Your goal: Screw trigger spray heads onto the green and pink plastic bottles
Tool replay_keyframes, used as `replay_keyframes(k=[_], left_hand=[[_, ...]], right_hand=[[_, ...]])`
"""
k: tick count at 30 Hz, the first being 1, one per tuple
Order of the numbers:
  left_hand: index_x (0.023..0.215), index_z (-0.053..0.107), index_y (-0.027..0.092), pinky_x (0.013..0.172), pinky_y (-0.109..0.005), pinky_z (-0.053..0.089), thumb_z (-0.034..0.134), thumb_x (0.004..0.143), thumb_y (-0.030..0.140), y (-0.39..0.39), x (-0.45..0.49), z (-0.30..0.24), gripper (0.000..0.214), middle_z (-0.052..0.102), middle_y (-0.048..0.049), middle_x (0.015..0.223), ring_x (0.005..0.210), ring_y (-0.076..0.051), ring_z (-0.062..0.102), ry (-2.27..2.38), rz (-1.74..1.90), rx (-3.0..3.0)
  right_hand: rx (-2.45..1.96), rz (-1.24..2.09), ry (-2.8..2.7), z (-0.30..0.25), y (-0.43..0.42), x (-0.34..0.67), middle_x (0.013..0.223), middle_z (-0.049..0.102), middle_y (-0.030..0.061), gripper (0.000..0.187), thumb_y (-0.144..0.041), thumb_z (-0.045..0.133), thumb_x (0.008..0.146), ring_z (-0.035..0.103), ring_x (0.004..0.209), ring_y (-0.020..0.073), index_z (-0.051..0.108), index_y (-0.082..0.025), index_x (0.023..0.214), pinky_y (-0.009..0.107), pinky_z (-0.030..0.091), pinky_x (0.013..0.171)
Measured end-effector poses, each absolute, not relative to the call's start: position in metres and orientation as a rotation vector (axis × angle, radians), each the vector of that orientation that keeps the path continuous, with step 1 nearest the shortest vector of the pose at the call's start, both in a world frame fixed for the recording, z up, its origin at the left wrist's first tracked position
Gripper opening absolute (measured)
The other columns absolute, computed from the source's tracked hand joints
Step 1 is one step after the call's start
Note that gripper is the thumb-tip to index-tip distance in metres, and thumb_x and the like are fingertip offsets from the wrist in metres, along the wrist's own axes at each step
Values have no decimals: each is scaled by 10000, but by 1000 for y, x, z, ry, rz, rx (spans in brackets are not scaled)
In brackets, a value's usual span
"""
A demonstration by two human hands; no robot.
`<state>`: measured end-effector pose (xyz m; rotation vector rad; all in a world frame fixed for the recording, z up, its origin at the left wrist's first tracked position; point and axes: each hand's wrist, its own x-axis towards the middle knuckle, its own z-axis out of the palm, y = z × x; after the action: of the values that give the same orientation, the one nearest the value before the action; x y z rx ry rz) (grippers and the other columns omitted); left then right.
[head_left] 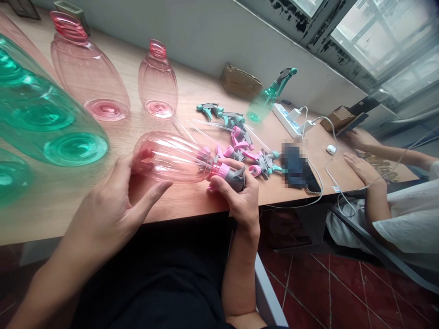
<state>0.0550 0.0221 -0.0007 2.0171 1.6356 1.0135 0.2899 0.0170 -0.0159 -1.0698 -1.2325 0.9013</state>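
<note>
A clear pink plastic bottle point(168, 157) lies on its side between my hands, its neck pointing right. My left hand point(120, 201) is wrapped round the bottle's base, thumb in front. At the neck, my right hand point(240, 189) grips a pink and grey trigger spray head point(224, 171), whose collar meets the bottle's mouth; whether it is threaded on I cannot tell. Just behind lie several loose trigger spray heads, pink-and-grey ones point(236, 148) and teal-and-grey ones point(233, 119), with thin clear tubes.
Pink bottles point(157, 82) and large green bottles point(75, 123) stand at the left. A green spray bottle point(264, 103) with its head on stands by a brown paper packet point(240, 82). Rightward are a power strip point(288, 119), a phone point(298, 169), cables, and another person's arms point(366, 171).
</note>
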Motion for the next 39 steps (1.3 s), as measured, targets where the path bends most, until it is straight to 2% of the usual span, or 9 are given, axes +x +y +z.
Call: replay_keyframes(k=[7, 16, 22, 39], left_hand=[[1463, 543, 253, 1099, -565, 516, 542, 906, 744, 22, 54, -1, 742, 712, -113, 1331, 1248, -398, 695, 1662, 985, 1998], [1469, 534, 277, 1098, -579, 518, 534, 903, 754, 22, 53, 0, 740, 704, -108, 1356, 1278, -407, 682, 1665, 983, 1995], [1397, 571, 251, 1076, -532, 531, 546, 915, 721, 22, 54, 1, 673, 713, -116, 1315, 1262, -388, 688, 1643, 988, 1999], [1549, 489, 277, 1119, -513, 533, 554, 939, 704, 22, 51, -4, 748, 683, -103, 1431, 1323, -359, 669, 1603, 1025, 2029]], right_hand=[[-1048, 922, -1228, -17, 18, 291, 876, 753, -8, 374, -383, 900, 847, 722, 719, 158, 743, -247, 1158, 300, 642, 706], [-1072, 904, -1254, -16, 18, 292, 880, 753, -4, 349, -405, 892, 850, 717, 715, 159, 750, -239, 1122, 291, 623, 693], [-1066, 912, -1256, -17, 18, 292, 863, 733, -14, 367, -397, 894, 852, 717, 710, 157, 747, -255, 1158, 290, 627, 691], [-1081, 919, -1251, -16, 18, 292, 882, 770, -3, 380, -395, 893, 847, 749, 720, 171, 742, -240, 1159, 294, 632, 692]])
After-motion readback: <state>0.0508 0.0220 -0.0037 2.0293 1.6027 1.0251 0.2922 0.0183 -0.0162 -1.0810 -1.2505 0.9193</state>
